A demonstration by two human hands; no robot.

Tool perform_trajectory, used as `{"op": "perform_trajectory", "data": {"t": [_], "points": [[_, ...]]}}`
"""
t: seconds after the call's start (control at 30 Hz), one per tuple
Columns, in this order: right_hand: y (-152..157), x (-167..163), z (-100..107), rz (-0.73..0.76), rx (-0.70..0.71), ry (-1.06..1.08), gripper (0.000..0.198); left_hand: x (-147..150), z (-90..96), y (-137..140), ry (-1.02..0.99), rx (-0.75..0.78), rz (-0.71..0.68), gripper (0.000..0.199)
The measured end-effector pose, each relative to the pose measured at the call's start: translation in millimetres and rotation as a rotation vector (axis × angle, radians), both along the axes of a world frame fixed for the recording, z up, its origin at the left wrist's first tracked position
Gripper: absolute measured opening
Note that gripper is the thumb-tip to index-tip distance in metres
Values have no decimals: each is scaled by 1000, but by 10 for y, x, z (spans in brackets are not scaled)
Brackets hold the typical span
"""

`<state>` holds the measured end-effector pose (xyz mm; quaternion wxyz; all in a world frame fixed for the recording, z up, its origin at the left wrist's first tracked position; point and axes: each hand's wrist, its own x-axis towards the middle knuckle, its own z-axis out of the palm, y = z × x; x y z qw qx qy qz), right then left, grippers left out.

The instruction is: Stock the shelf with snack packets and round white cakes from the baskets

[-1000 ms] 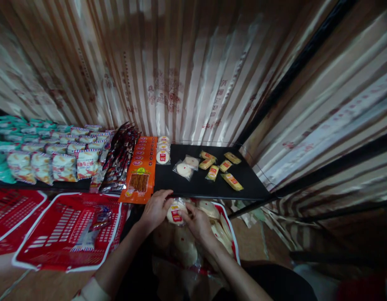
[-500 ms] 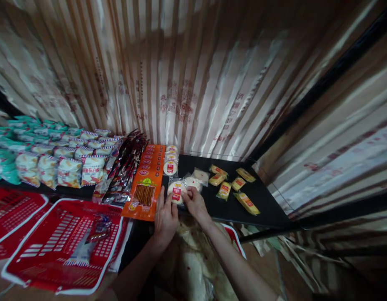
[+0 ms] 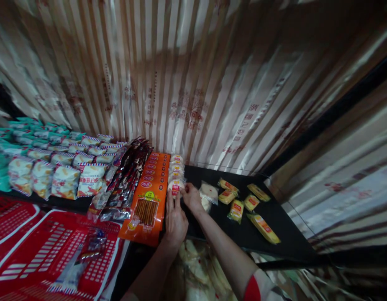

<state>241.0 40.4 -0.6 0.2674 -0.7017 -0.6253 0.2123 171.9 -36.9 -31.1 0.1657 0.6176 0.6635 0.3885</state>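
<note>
A round white wrapped cake [image 3: 175,187] with a red label is between my two hands on the black shelf. It stands at the front of a row of like wrapped cakes [image 3: 176,160]. My left hand [image 3: 175,221] presses its fingers to the cake's front and lower edge. My right hand [image 3: 192,198] pinches the cake's right edge. Just left of the row lies an orange snack packet [image 3: 147,200] with brown sticks in its window. Another white wrapped cake [image 3: 208,192] lies flat to the right, and one more is partly hidden by my right arm.
Several yellow wrapped cakes [image 3: 236,210] are scattered on the black shelf [image 3: 275,211]. Dark red packets [image 3: 130,171] and rows of white packs [image 3: 66,181] stand farther left. A red basket [image 3: 55,246] is at lower left. Bagged white cakes [image 3: 198,265] sit below the shelf.
My hands have moved the white wrapped cake back against the row of like cakes. The camera view has shifted a little, so the shelf appears nearer.
</note>
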Motion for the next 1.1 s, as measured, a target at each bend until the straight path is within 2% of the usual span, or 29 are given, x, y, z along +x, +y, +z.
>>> {"op": "perform_trajectory", "data": {"t": [0.17, 0.4, 0.63, 0.8, 1.1], "points": [[49, 13, -102, 10, 19, -52, 22, 8, -94, 85, 14, -41, -70, 65], [85, -24, -97, 48, -6, -117, 38, -3, -212, 176, 69, -48, -77, 60], [91, -52, -59, 59, -16, -248, 41, 28, -240, 272, 59, -16, -68, 65], [111, -44, -12, 53, -12, -388, 41, 45, -279, 350, 68, -7, -60, 62], [194, -31, -27, 60, -14, -401, 37, 22, -255, 457, 64, -3, -64, 63]]}}
